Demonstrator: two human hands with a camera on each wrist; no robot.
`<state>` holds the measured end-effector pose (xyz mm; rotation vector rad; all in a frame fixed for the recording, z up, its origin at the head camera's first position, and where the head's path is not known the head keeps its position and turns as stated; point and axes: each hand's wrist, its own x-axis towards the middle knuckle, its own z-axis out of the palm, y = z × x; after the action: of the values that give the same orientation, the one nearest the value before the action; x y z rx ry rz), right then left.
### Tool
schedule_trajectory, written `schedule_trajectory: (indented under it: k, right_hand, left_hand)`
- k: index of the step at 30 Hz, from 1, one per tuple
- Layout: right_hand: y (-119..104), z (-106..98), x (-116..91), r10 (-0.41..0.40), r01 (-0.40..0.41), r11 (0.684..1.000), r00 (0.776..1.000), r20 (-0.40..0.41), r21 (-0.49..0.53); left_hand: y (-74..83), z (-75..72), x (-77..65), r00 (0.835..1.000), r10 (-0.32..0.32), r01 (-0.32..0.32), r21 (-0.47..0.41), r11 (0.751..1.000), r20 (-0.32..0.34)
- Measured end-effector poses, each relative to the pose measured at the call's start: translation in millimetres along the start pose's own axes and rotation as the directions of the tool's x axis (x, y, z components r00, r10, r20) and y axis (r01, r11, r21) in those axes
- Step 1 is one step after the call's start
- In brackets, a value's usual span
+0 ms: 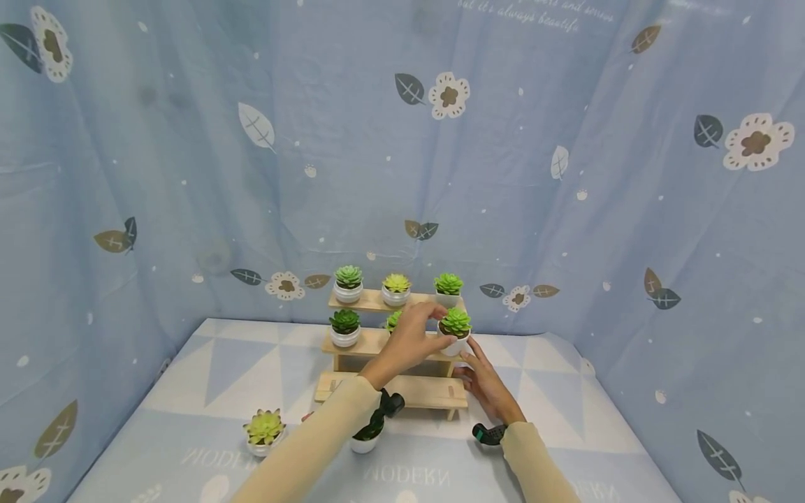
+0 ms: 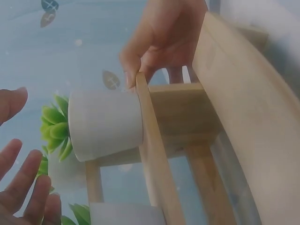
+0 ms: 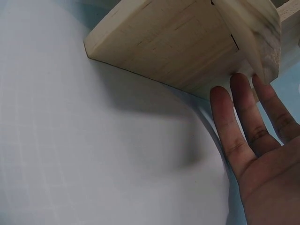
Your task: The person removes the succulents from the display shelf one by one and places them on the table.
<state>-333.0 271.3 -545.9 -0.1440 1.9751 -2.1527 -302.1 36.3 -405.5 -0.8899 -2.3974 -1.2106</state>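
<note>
A bright green potted succulent [image 1: 455, 323] in a white pot stands at the right end of the middle tier of a wooden three-step plant stand [image 1: 409, 391]. My left hand [image 1: 409, 340] is spread beside this plant; in the left wrist view its fingers [image 2: 29, 199] are apart from the white pot [image 2: 105, 124]. At the stand's right end is my right hand [image 1: 490, 388], its fingertips at the end of the middle board. The right wrist view has its extended fingers [image 3: 246, 117] against the wood of the stand. Part of a green succulent [image 1: 393, 321] is hidden behind my left hand.
The top tier bears a pale green succulent [image 1: 349, 277], a yellow-green one [image 1: 396, 283] and a bright green one [image 1: 448, 283]. A dark green succulent [image 1: 344, 322] stands on the middle tier's left. On the table are a red-tipped succulent [image 1: 264, 427] and a partly hidden potted plant [image 1: 365, 443].
</note>
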Motion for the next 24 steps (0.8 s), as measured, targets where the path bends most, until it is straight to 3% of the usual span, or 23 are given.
schedule_trajectory:
  k: [4,10,18,24]
  right_hand:
    - [0.6,0.9,0.1,-0.018,0.018,1.0,1.0,0.019,-0.008]
    - [2.1,2.1,1.3,-0.032,0.032,0.999,0.999,0.039,0.009]
    - [2.0,2.0,2.7,-0.02,0.02,1.0,1.0,0.016,-0.001]
    - [0.3,1.4,0.0,-0.003,0.003,1.0,1.0,-0.007,0.003]
  left_hand:
    - [-2.7,1.4,3.5,0.999,0.015,-0.014,0.043,0.999,-0.039]
    - [-7.4,-5.2,2.1,0.999,0.012,-0.011,0.021,1.0,-0.053]
    - [-12.6,-36.6,-2.9,0.998,0.011,-0.017,-0.098,0.995,-0.066]
    - [-19.5,-61.1,-7.9,0.995,0.01,-0.023,-0.131,0.991,-0.101]
